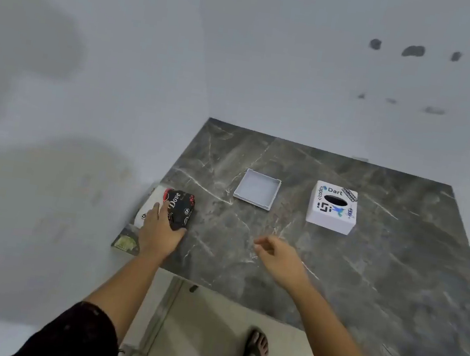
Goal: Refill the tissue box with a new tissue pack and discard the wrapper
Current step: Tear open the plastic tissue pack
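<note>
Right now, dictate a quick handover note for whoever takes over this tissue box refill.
Left hand rests on the black Dove tissue pack at the table's left edge, fingers around it, not lifted.
Right hand hovers empty, loosely curled, over the marble table.
White tissue box cover stands far right; its base tray lies apart, empty.
Done: box opened.
Left: unwrap pack, load tray, fit cover, discard wrapper.

A dark marble table (365, 271) stands against a grey wall (303, 66).

Likely home: plain painted wall (246, 43), marble-look table (336, 267), tiled floor (207, 324), sandalled foot (256, 347).
</note>
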